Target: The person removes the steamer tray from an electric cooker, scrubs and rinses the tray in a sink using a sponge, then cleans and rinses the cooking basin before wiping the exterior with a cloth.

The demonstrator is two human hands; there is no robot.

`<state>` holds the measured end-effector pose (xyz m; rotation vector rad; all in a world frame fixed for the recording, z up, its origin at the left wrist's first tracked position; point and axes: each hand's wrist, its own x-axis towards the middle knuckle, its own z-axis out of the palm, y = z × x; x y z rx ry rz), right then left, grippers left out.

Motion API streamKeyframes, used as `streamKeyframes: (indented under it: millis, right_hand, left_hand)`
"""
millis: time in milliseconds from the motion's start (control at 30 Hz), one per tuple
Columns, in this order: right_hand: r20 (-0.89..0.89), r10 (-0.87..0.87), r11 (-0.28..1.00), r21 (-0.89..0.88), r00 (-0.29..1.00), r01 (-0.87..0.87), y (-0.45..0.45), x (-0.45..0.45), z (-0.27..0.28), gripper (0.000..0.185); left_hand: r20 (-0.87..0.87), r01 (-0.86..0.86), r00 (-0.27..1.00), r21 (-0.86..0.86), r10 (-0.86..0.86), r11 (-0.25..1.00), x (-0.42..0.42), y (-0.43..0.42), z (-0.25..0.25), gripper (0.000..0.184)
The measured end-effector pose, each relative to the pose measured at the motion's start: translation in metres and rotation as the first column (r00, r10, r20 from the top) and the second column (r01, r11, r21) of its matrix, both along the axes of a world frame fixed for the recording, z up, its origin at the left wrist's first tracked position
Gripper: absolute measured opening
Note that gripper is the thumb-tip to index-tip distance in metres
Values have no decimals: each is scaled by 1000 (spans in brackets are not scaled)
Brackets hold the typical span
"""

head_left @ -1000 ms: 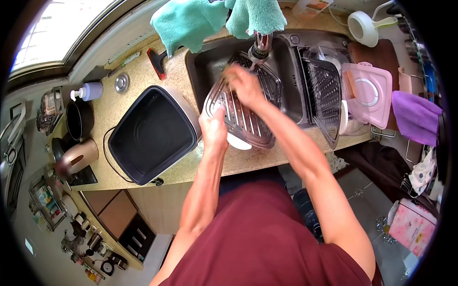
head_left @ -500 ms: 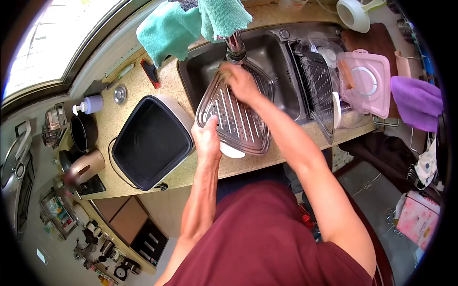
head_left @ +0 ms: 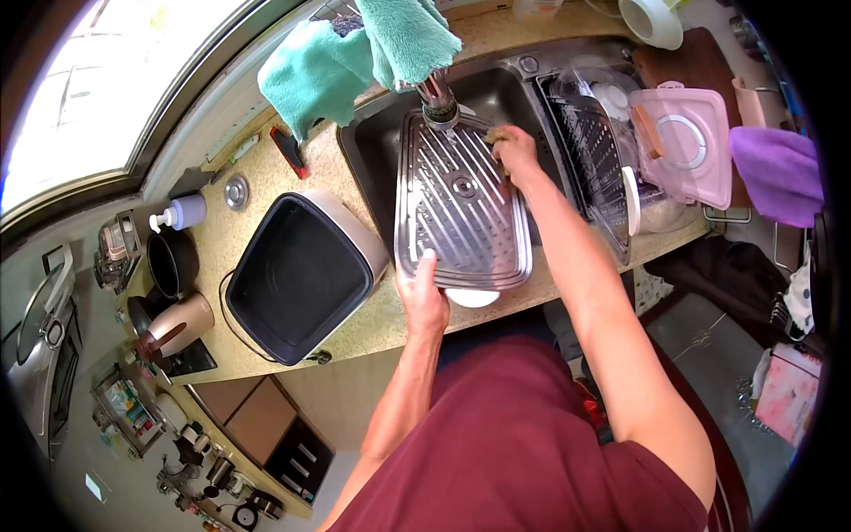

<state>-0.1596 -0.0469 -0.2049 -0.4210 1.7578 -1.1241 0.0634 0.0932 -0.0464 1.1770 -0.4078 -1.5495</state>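
A ridged, roughly rectangular metal tray or lid (head_left: 463, 204) is tilted over the front of the sink (head_left: 372, 142), under the faucet (head_left: 438, 102). My left hand (head_left: 424, 300) grips its lower left edge, thumb on top. At its upper right edge, my right hand (head_left: 516, 152) is closed around a small brownish scrubber (head_left: 498, 136). A white rounded piece (head_left: 472, 298) shows beneath the lower edge of the lid.
Left of the sink stands a black-lined rectangular cooker (head_left: 301, 275) with a cord. A squeegee (head_left: 288, 152) and soap bottle (head_left: 182, 213) lie farther left. Green cloths (head_left: 319, 75) hang by the faucet. Right is a dish rack with a pink lid (head_left: 687, 146).
My right hand has moved from the lid's upper left area to its right edge. The lid has turned in my left hand, and its ridged face shows more fully.
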Motion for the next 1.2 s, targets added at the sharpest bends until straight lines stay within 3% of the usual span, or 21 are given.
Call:
streamKeyframes:
  millis: [67,100,167,233,267,333,367,400,467,533,600,667,833,867,900,933,1000,1033,1100,1133,1200]
  right_hand:
    - [-187,82,996,-2,979,-84,-18,-2,-14,34]
    - [-208,158,985,-39,965,-170,-26,-1,-4,33]
    - [-224,230,965,-71,947,-251,-39,4,15,32]
    - [-306,388,863,-212,870,-459,-56,13,30,33]
    - [-306,386,862,-216,870,-458,-66,17,27,33]
    - [-90,525,748,-425,846,-509,-83,28,16,32]
    - [-79,572,721,-426,817,-546,-83,33,41,29]
    - [-79,572,720,-428,817,-546,-85,38,55,29]
    - [-104,669,566,-570,736,-596,-88,46,72,24]
    - [-179,703,491,-578,689,-651,-95,48,75,23]
    - [-238,759,363,-618,606,-697,-94,55,92,21]
    - [-233,786,318,-641,573,-698,-93,63,86,18]
    - [-400,408,515,-642,821,-569,-58,107,85,18]
    - [-391,430,547,-604,814,-579,-39,112,94,17]
    - [-381,452,576,-565,806,-590,-21,118,103,16]
    - [-420,337,496,-681,843,-538,-10,125,102,15]
    - [-257,488,647,-535,834,-544,0,101,102,17]
    - [-131,366,772,-509,921,-380,-8,87,84,15]
    - [-238,182,884,-385,954,-265,-17,67,33,20]
    - [-449,148,907,-293,881,-302,-16,60,18,25]
    - [-329,191,898,-322,925,-299,0,86,74,30]
  left_hand:
    - [-33,118,993,30,-117,993,13,-1,0,43]
    - [-28,176,984,-21,-176,984,14,-11,7,49]
    - [-78,194,979,68,-189,979,18,-24,10,55]
    - [-108,216,971,21,-212,976,21,-40,-2,57]
    - [-98,182,980,58,-176,982,21,-50,-1,54]
    - [-153,161,976,43,-152,986,32,-69,-9,49]
    - [-167,108,981,71,-95,992,31,-77,-1,45]
    - [-134,58,989,-29,-61,998,26,-89,5,47]
    - [-170,1,985,58,9,998,38,-102,12,44]
    - [-354,103,934,125,-53,987,57,-112,19,39]
    - [-394,273,902,202,-178,941,76,-120,17,38]
    - [-335,257,926,215,-176,942,76,-123,11,35]
    - [59,113,991,122,-121,986,44,-115,-10,22]
    - [99,86,991,82,-94,993,34,-115,-18,22]
    - [81,29,996,13,-30,999,22,-114,-21,25]
    - [145,35,989,-48,-28,998,21,-111,-25,27]
    - [87,70,994,-63,-64,996,26,-101,-20,29]
    - [93,81,993,-38,-77,996,27,-95,-13,29]
    - [108,41,994,-44,-36,998,30,-83,-23,29]
    - [117,1,993,-47,5,999,29,-78,-27,29]
    - [102,-5,995,-26,8,1000,22,-77,-30,29]
